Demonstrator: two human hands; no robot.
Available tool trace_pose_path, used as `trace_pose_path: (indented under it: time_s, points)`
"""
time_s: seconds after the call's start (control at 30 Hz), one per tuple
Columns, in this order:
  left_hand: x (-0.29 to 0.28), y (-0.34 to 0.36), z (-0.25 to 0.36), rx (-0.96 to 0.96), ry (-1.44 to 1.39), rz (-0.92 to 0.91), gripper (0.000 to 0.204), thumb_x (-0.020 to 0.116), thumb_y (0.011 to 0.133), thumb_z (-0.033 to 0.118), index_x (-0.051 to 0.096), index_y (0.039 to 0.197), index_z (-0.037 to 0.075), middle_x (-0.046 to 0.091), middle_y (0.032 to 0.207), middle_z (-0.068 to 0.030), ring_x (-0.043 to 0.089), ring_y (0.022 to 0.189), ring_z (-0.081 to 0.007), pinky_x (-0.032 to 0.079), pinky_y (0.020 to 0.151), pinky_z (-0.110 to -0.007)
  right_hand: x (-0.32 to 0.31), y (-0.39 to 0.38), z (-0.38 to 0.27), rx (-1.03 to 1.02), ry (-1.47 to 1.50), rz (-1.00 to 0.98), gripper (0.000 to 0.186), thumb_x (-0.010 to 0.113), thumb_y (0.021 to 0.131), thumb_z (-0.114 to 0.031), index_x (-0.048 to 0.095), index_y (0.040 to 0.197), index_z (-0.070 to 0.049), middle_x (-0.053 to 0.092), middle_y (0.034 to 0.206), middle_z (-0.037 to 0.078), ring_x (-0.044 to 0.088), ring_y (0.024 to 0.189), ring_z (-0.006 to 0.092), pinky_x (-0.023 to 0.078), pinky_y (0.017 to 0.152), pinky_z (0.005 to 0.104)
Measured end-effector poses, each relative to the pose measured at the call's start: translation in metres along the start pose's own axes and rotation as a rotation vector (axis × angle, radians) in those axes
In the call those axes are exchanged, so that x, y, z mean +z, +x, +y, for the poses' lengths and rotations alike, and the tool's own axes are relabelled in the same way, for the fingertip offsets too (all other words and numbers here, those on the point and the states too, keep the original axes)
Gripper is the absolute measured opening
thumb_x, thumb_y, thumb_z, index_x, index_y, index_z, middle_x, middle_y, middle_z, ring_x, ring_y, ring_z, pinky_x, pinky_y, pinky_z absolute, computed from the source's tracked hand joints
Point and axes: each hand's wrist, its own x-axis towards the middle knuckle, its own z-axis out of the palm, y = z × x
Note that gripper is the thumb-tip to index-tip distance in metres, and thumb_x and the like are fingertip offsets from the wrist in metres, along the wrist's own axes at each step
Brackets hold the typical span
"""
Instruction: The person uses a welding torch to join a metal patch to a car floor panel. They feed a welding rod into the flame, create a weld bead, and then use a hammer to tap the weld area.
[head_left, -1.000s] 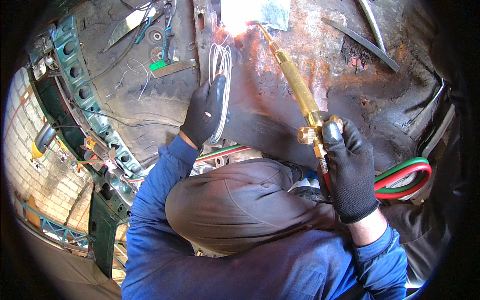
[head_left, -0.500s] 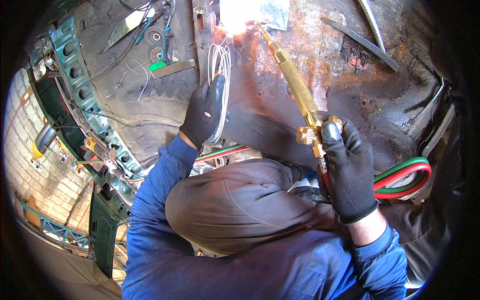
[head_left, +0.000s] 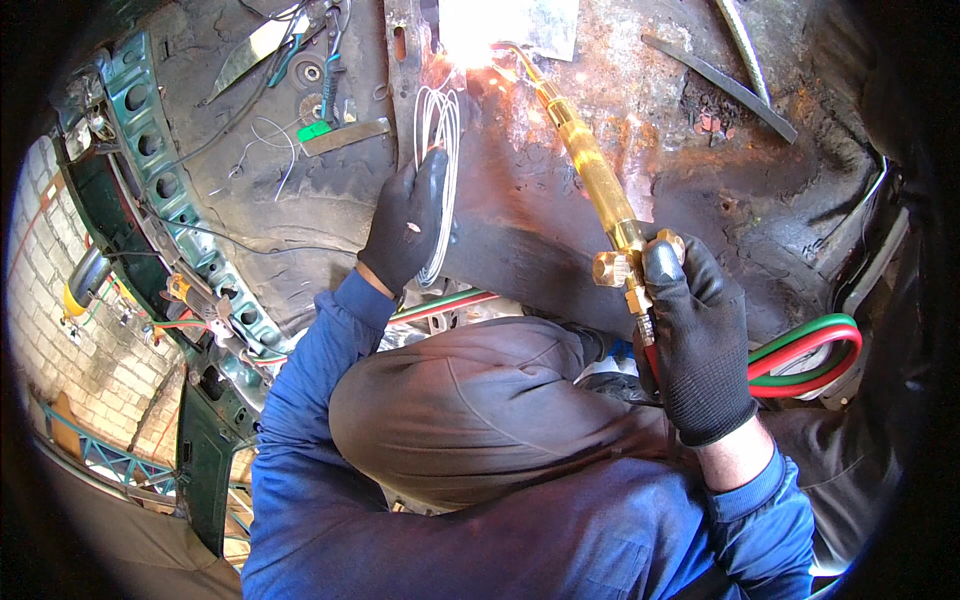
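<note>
While we've got heat at 12 o'clock, our main worry is the left hand [head_left: 410, 215] at 11. It's grasping the wire coil [head_left: 450, 195], whose top loops sit just below the glow [head_left: 468, 50]. If heat runs down the wire, or the coil drifts up, we could cook that hand or fuse loops. Can't tell whether any wire end touches the hot spot.

Our right hand [head_left: 700, 340], at 3, is grasping the torch [head_left: 595, 165] low, by the knobs [head_left: 612, 269]. Torch lies at 1, slanting up-left, tip just beside the glow. Long lever from that grip: a small wrist twist could swing the flame off target. A bumped knob could upset the mix.

Sheet [head_left: 550, 30] at 12 looks thin to us; dwell too long and we could warp it or burn through. Glow washes out its near edge, so we could miss overheating.

Orange streaks near the tip look like sparks. Strays could catch our trousers [head_left: 450, 400] at 6:30. Hoses [head_left: 800, 387] loop between 3 and 4; a snag there could jerk the torch.
</note>
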Motion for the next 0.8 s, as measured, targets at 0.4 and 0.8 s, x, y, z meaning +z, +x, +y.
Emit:
trace_pose_path:
  time_s: [0.4, 0.8]
  points:
    - [0.006, -0.009, 0.033, -0.138, -0.167, -0.014, 0.045, 0.051, 0.115, 0.039, 0.063, 0.146, 0.008, 0.058, 0.076, 0.0009, 0.06, 0.057, -0.0094, 0.054, 0.054, -0.029, -0.002, 0.0, 0.001, 0.033, 0.044, -0.015, 0.043, 0.059, 0.114, -0.038, 0.068, 0.128, 0.002, 0.074, 0.103, 0.004, 0.062, 0.091, 0.0082, 0.053, 0.081, 0.0277]
    - [0.005, -0.006, 0.028, -0.066, -0.113, -0.014, 0.043, 0.051, 0.115, 0.04, 0.066, 0.14, 0.008, 0.059, 0.078, 0.001, 0.061, 0.059, -0.0097, 0.054, 0.053, -0.029, 0.0, 0.001, 0.003, -0.018, 0.016, -0.003, 0.041, 0.06, 0.114, -0.036, 0.069, 0.119, 0.003, 0.073, 0.095, 0.004, 0.061, 0.087, 0.0082, 0.052, 0.078, 0.0287]
